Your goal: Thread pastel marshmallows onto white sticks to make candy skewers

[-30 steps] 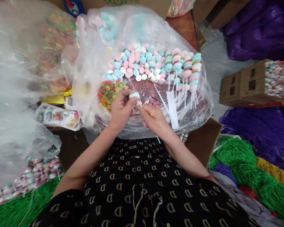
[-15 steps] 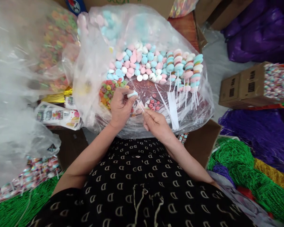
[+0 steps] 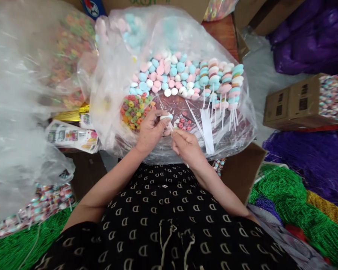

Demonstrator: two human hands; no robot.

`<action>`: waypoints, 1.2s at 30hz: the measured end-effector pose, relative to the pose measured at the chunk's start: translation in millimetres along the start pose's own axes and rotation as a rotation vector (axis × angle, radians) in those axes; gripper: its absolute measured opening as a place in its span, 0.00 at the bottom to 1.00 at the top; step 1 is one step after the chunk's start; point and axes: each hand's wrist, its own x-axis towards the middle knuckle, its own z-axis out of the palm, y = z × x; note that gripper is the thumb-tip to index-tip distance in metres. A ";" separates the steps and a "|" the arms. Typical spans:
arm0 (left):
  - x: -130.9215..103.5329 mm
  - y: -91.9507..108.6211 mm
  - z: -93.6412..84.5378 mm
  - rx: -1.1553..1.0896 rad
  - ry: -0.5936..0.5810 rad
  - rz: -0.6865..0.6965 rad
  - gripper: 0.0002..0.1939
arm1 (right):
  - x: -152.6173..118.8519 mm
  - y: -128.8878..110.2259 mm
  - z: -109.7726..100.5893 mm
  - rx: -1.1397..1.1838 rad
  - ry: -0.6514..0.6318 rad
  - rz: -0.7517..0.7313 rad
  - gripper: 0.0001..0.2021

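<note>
Between the thumb and fingers of my left hand [image 3: 152, 129] is a pale blue-and-white marshmallow [image 3: 166, 117]. My right hand [image 3: 185, 144] is closed on a thin white stick [image 3: 171, 127], whose upper end meets the marshmallow; whether it has gone in I cannot tell. Beyond the hands lies a heap of pink, blue and white marshmallows [image 3: 165, 73]. Colourful gummy rings [image 3: 135, 110] are piled by my left hand, and a few red rings [image 3: 185, 122] lie past my right hand. Several finished marshmallow skewers [image 3: 214, 75] rest on the right, above loose white sticks [image 3: 207, 131].
Clear plastic sheeting [image 3: 112, 86] covers the work surface. A big bag of gummy rings [image 3: 70, 48] and printed packets [image 3: 71, 135] are at left. Cardboard boxes [image 3: 291, 101], green tinsel strands [image 3: 287, 191] and purple strands [image 3: 307, 161] are at right.
My left hand has moved right and slightly down with the marshmallow, bringing it onto the stick's tip. My right hand stays nearly in place, still holding the stick.
</note>
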 end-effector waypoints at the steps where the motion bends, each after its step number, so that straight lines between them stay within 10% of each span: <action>1: -0.2 -0.8 1.2 -0.022 -0.002 0.006 0.19 | 2.2 2.1 -0.2 0.018 0.004 0.000 0.18; 23: -7.8 10.6 -5.8 0.312 -0.074 0.288 0.17 | 0.5 3.8 -3.9 0.083 0.023 -0.001 0.18; 36: -0.8 1.6 -5.7 0.357 -0.015 0.162 0.15 | -6.6 5.0 -26.7 -0.111 0.041 -0.033 0.18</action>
